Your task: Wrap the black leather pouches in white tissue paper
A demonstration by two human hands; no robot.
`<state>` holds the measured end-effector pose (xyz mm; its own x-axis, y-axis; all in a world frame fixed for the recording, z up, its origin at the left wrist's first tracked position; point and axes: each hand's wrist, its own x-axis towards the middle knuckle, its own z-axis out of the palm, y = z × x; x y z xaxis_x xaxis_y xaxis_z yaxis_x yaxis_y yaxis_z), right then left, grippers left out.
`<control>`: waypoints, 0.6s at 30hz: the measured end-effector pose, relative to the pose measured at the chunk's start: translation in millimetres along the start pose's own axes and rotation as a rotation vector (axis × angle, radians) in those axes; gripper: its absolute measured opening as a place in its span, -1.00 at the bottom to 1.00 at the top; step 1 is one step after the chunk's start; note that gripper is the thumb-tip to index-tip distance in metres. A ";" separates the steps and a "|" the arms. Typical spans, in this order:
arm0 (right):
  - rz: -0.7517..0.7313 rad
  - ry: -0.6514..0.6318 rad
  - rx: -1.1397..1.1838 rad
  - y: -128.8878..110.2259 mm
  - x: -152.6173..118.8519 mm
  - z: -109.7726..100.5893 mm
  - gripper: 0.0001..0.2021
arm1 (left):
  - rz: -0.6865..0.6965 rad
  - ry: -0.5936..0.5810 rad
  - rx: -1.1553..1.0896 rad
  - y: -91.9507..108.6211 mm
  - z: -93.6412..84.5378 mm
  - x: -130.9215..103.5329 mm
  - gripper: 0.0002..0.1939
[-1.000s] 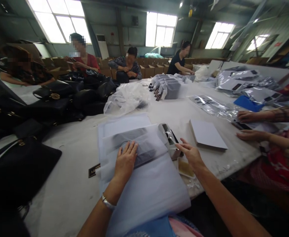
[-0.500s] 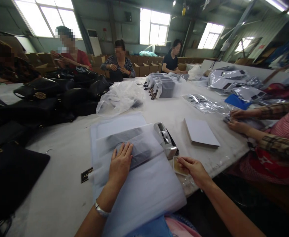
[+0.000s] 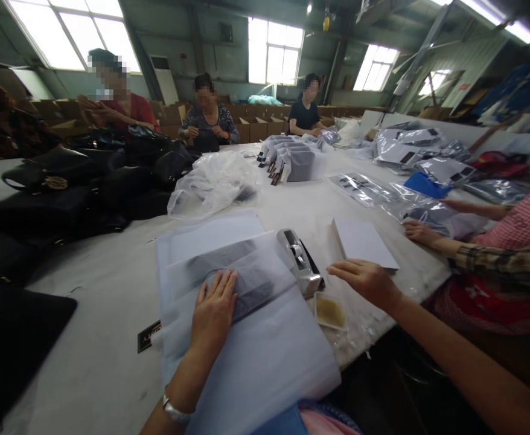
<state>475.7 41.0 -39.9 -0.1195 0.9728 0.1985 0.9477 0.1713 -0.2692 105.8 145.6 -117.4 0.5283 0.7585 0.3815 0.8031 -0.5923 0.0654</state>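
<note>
My left hand (image 3: 215, 314) lies flat, fingers stretched, on a dark flat item (image 3: 253, 296) seen through thin white tissue paper (image 3: 269, 356). A black tag with gold lettering (image 3: 148, 336) sticks out at the left edge of the paper. My right hand (image 3: 367, 281) hovers with fingers stretched toward the left and nothing visible in them; its thumb is mostly hidden. Just left of it stands a grey tape dispenser (image 3: 299, 260), touching the paper's right side. Below that hand sits a small clear dish (image 3: 329, 310) with a yellowish pad in it.
Black handbags (image 3: 79, 187) pile up on the left. Crumpled white wrapping (image 3: 215, 184) and a row of tissue-wrapped items (image 3: 292, 157) lie farther back. A stack of white card (image 3: 364, 241) is on the right, near a co-worker's hands (image 3: 421, 232). Other people work across the table.
My right hand has left the small dish and risen toward the tape dispenser. My left hand stays flat on the wrapped item. The view has shifted slightly. The co-worker's hands at right have moved apart.
</note>
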 end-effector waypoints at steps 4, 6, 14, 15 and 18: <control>-0.241 -0.106 0.040 -21.8 59.2 0.6 -0.74 | -0.006 0.005 0.016 0.1 0.4 0.5 -0.52; -0.358 -0.148 0.006 -35.8 90.6 12.0 -0.73 | -0.008 -0.004 0.033 0.3 0.3 0.7 -0.52; -0.641 -0.305 -0.091 -71.6 201.2 60.7 -0.72 | -0.031 -0.006 0.028 2.1 2.3 0.6 -0.52; -0.659 -0.321 -0.097 -74.3 210.8 63.1 -0.73 | -0.035 0.002 0.022 2.2 3.1 0.4 -0.52; -0.674 -0.373 -0.155 -82.4 230.5 65.4 -0.77 | -0.044 0.028 0.017 1.8 5.8 -0.3 -0.52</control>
<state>350.8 261.3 -33.6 -0.7490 0.6594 -0.0644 0.6625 0.7463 -0.0634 108.7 146.0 -122.8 0.4849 0.7755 0.4043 0.8298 -0.5539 0.0674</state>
